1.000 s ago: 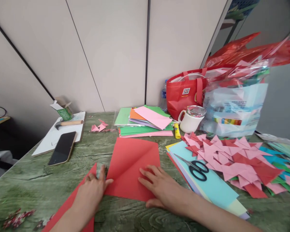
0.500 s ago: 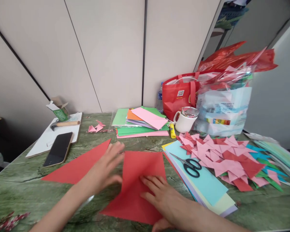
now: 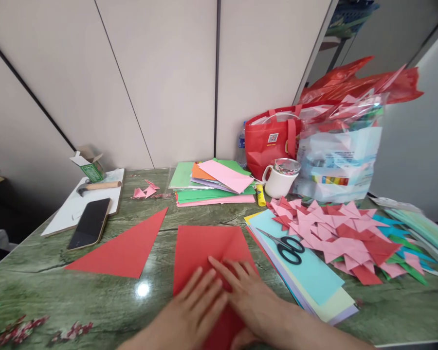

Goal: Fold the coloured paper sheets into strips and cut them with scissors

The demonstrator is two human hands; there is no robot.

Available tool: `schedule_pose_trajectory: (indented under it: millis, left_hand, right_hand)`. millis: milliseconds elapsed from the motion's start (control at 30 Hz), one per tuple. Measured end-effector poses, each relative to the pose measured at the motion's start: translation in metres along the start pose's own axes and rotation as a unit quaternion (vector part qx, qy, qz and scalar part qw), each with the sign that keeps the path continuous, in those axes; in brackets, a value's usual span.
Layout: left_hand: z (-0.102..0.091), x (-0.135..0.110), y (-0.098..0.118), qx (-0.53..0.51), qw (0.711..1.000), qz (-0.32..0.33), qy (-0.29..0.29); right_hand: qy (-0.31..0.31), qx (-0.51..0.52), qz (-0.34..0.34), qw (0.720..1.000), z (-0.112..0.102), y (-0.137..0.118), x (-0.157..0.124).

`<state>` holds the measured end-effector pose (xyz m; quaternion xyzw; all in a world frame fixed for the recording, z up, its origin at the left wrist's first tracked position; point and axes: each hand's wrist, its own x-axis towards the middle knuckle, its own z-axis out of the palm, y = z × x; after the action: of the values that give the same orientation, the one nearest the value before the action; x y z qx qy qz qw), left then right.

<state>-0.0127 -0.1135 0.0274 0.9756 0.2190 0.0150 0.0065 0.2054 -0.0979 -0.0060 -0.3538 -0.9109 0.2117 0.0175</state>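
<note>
A sheet of red paper lies on the table in front of me, with a slanting crease at its right. My left hand rests flat on its lower part, fingers stretched out and nothing held. Beside it, my right hand presses on the paper with fingers spread, the fingertips meeting close to the left hand's. Both hands cover the sheet's lower portion, so its lower edges are partly hidden. To the left lies a red paper triangle, touched by neither hand.
Black-handled scissors lie on coloured sheets at right, by a heap of folded pink and red pieces. Behind are a paper stack, glue stick, white mug and bags. A phone and hammer lie left.
My left hand has come down from above the triangle to the right, onto the sheet's lower part. The sheet's lower left corner, formerly sticking out, is no longer visible.
</note>
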Motion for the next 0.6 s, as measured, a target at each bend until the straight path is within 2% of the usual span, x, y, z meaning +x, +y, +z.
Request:
schedule_pose_trajectory:
  millis: [67,133,233,300,433,600]
  left_hand:
    - [0.003,0.002,-0.020,-0.057,0.994,-0.082,-0.054]
    - [0.006,-0.001,-0.042,-0.109,0.986,-0.092,-0.089]
    - [0.010,-0.006,-0.063,-0.123,0.984,-0.106,-0.074]
    - [0.013,-0.009,-0.064,-0.128,0.984,-0.109,-0.065]
    - [0.017,-0.011,-0.049,-0.153,0.981,-0.096,-0.062]
    - [0.006,-0.011,-0.041,-0.131,0.982,-0.112,-0.072]
  right_hand:
    - [-0.022,0.018,-0.002,1.000,0.002,0.005,0.002]
    - [-0.039,0.035,-0.001,0.999,0.002,0.011,0.005]
    - [-0.051,0.059,0.001,0.997,0.000,0.017,0.011]
    - [-0.055,0.075,0.001,0.996,-0.001,0.019,0.014]
    - [-0.054,0.084,0.004,0.995,-0.004,0.020,0.019]
    - [-0.078,0.061,0.032,0.995,-0.018,0.009,0.026]
